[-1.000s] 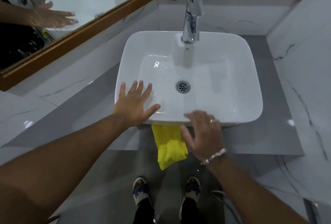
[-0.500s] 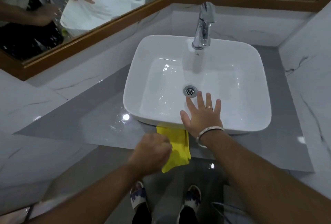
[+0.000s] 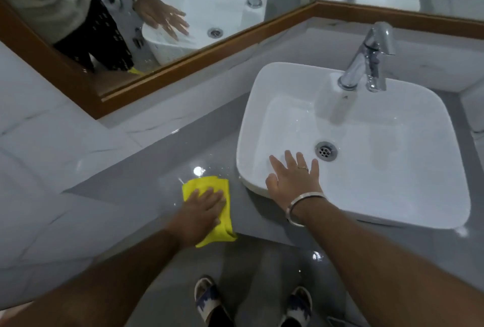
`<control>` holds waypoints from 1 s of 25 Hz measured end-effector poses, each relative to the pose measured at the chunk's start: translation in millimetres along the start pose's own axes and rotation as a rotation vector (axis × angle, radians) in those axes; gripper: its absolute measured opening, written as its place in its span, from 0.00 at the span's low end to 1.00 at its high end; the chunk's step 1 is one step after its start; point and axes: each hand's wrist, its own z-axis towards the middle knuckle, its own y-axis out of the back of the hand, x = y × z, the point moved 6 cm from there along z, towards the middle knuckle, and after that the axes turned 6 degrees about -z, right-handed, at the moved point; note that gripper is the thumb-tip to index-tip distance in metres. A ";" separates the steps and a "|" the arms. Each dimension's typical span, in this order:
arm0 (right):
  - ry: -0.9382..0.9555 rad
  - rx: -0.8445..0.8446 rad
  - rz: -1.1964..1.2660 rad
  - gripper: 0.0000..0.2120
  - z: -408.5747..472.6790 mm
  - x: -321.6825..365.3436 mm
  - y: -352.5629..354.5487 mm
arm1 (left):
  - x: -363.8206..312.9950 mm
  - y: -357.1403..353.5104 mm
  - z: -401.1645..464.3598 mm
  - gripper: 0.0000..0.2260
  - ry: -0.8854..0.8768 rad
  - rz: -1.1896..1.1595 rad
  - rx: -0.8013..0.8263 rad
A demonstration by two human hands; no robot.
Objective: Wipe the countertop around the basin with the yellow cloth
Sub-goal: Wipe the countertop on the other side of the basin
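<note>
The yellow cloth (image 3: 207, 188) lies flat on the grey countertop (image 3: 146, 169), left of the white basin (image 3: 366, 148) and near the counter's front edge. My left hand (image 3: 201, 209) presses down on the cloth with flat fingers, covering its near half. My right hand (image 3: 293, 180) rests with spread fingers on the basin's front-left rim, reaching into the bowl short of the drain (image 3: 326, 150). A ring and a metal bangle are on that hand and wrist.
A chrome tap (image 3: 366, 59) stands at the basin's back. Wood-framed mirrors (image 3: 183, 65) run along the marble walls behind and to the left. Water drops glint on the counter beyond the cloth. My sandalled feet (image 3: 209, 300) stand on the grey floor below.
My left hand took the cloth from under the basin's front edge and slid it left onto the open counter. My right hand moved onto the basin's front-left rim. The view swung left.
</note>
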 end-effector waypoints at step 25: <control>-0.015 -0.033 0.017 0.34 -2.3 17.9 18.0 | 138.5 21.2 29.3 0.28 0.370 0.041 -0.033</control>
